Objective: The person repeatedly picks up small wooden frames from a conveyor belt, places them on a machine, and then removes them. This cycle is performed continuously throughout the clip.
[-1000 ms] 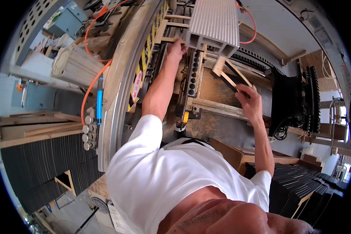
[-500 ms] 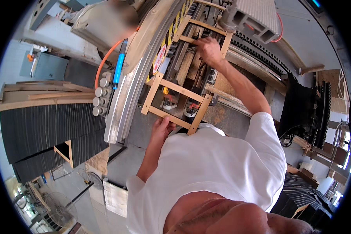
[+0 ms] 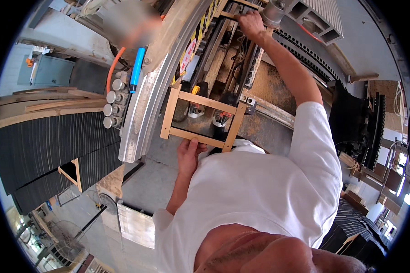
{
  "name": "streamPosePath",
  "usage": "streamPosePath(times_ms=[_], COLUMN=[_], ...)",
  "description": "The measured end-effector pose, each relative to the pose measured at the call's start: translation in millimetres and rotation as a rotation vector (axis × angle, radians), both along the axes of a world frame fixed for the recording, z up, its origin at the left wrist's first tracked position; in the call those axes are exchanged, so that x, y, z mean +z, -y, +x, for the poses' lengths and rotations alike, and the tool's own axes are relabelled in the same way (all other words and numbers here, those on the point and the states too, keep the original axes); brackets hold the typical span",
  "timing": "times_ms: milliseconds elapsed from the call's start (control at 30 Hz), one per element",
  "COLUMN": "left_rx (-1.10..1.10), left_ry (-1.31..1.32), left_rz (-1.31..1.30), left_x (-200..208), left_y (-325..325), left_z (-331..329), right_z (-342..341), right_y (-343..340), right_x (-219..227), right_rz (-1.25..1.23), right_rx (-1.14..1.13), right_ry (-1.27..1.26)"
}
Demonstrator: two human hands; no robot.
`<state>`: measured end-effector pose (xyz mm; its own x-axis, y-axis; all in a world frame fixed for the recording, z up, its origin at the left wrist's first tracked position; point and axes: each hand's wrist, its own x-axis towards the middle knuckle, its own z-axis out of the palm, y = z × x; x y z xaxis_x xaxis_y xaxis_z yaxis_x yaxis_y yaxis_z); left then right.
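A pale rectangular wooden frame with corner overlaps lies close to my body, over the near end of the machine. My left hand grips its near rail, thumb on top and fingers beneath. Farther off, my right hand is closed around the near crossbar of a second wooden frame, partly cut off by the picture's upper edge. Through the near frame's opening I see two small motor units with orange-red parts.
A machine rail with metal edging runs along the left, beside a blue cylinder and round metal knobs. Black slats are stacked at left. To the right are sawdust and a black toothed machine part.
My right hand has moved farther away, and the far frame has gone with it toward the upper edge. My left hand keeps its grip on the near frame. The view has shifted slightly.
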<state>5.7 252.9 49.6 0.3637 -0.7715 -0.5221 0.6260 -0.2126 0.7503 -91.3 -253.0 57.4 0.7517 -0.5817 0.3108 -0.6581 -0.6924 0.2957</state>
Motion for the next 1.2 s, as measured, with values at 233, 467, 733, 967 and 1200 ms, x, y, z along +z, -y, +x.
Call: streamPosePath(times_ms=[233,467,733,967,1200], left_rx=[0.199,0.425,0.625,0.653,0.673], left_ry=[-0.099,-0.012,0.088,0.136,0.162], left_rz=[0.027,0.048,0.157,0.288,0.297], left_x=[-12.7,-31.8,-74.8,-99.3,-104.3], left_y=[-17.0,-27.1,-54.4,-74.3,-80.1], left_z=[-9.2,10.9,29.1,23.4,28.6], right_z=[17.9,11.5,16.1,12.5,10.9], right_y=[29.9,42.8,58.9,54.3,60.7], right_x=[18.3,17.6,6.2,-3.4,-9.5], right_rz=[0.153,0.164,0.12,0.006,-0.037], right_rx=[-0.154,-0.114,-0.207,-0.069,-0.056], right_ry=[-0.146,-0.092,-0.114,0.001,0.058])
